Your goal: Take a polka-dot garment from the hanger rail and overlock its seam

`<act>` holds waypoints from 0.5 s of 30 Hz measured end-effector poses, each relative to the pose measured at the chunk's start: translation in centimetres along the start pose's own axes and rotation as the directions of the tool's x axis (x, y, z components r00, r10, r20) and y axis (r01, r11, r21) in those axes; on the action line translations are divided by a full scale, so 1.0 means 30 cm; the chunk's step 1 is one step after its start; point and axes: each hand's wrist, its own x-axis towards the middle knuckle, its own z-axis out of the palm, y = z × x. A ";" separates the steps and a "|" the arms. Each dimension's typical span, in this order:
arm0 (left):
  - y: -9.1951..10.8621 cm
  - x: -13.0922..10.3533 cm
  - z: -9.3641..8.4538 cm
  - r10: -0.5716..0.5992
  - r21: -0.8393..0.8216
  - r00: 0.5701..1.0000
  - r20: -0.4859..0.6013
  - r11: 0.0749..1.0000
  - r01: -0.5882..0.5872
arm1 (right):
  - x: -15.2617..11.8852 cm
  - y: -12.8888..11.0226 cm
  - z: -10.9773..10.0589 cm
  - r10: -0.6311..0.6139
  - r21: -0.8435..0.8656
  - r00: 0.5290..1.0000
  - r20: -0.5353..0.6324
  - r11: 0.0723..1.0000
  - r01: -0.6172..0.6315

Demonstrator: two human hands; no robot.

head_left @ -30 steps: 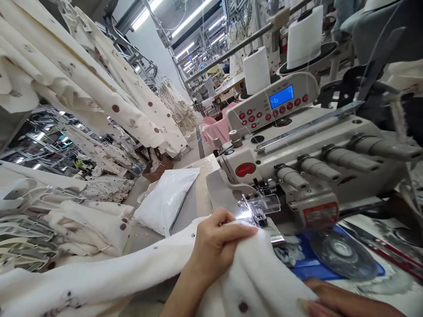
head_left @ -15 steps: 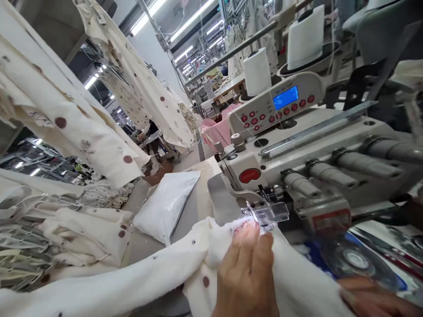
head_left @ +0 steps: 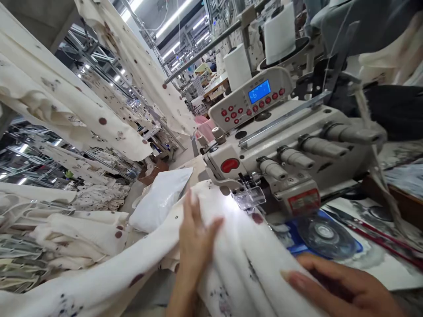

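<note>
Here the left hand (head_left: 194, 240) lies open and flat on the spotted white fabric (head_left: 244, 251) by the presser foot (head_left: 248, 198); the right hand (head_left: 333, 288), fingers loosely spread, steadies its near fold. Best keep the edge flat and aligned.

A left hand (head_left: 194, 240) lies flat, fingers spread, on a white spotted fabric (head_left: 238, 246) that runs from the near left up to the clear presser foot (head_left: 248, 198) of a grey sewing machine (head_left: 284, 149). The right hand (head_left: 340, 288) rests at the near right on the same cloth, fingers pointing left; whether it pinches the edge is hard to tell. A control panel (head_left: 253, 102) with a blue screen and red buttons sits on top of the machine, with white thread cones (head_left: 279, 33) behind it. A white plastic bag (head_left: 158, 200) lies on the table to the left, beside folded spotted garments (head_left: 82, 233). More spotted cloth hangs (head_left: 82, 114) at the far left.
</note>
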 end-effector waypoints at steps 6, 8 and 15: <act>-0.107 -0.107 -0.290 -0.335 0.138 0.909 0.248 0.941 0.309 | -0.041 -0.033 -0.063 0.198 0.130 0.956 0.219 0.965 -0.229; -0.115 -0.026 -0.359 -0.131 0.257 0.991 0.032 0.959 0.118 | -0.050 -0.042 -0.051 0.197 0.125 0.968 0.156 0.968 -0.217; -0.114 -0.174 -0.147 0.203 0.334 0.977 0.064 0.918 -0.213 | -0.190 0.057 -0.031 0.057 -0.095 0.998 0.036 0.994 -0.053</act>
